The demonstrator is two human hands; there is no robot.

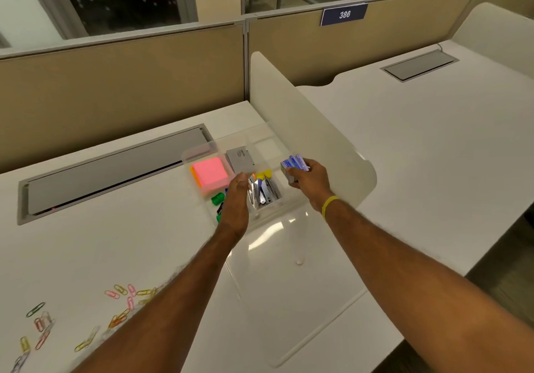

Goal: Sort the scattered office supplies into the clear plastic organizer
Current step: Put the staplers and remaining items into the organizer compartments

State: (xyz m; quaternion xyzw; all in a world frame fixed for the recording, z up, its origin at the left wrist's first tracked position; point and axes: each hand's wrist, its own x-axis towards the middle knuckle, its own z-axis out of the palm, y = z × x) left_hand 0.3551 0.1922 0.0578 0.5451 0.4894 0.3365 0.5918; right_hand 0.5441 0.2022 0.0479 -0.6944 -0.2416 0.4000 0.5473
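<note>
Right hand (310, 180) grips a bundle of small blue boxes (293, 163), probably staple boxes, plus something grey under the thumb; hard to tell what. The bundle sits at the right edge of the clear organizer (199, 153), just beside an empty-looking compartment (268, 147) at the far right. That compartment lies ahead and slightly left of the hand, so the drop looks like a short forward-left move. Right hand is clearly the nearer one.

Left hand (238, 196) hovers over the organizer's near middle, fingers curled downward; whether it grasps anything cannot be told, the fingertips are hidden.

Organizer contents:
- Left compartment: pink sticky notes (209, 171) over an orange layer.
- Middle far: grey box (239, 160), tilted.
- Middle near: shiny metal clips (264, 192), long axes running toward the viewer.
- Yellow pieces (264, 173) just beyond them.
- Green item (218, 199) near the left hand, partly hidden.

Coloured paper clips (121, 300) lie scattered on the table (115, 242), well apart from the organizer, near left. Judgement: sorting is partway done.
</note>
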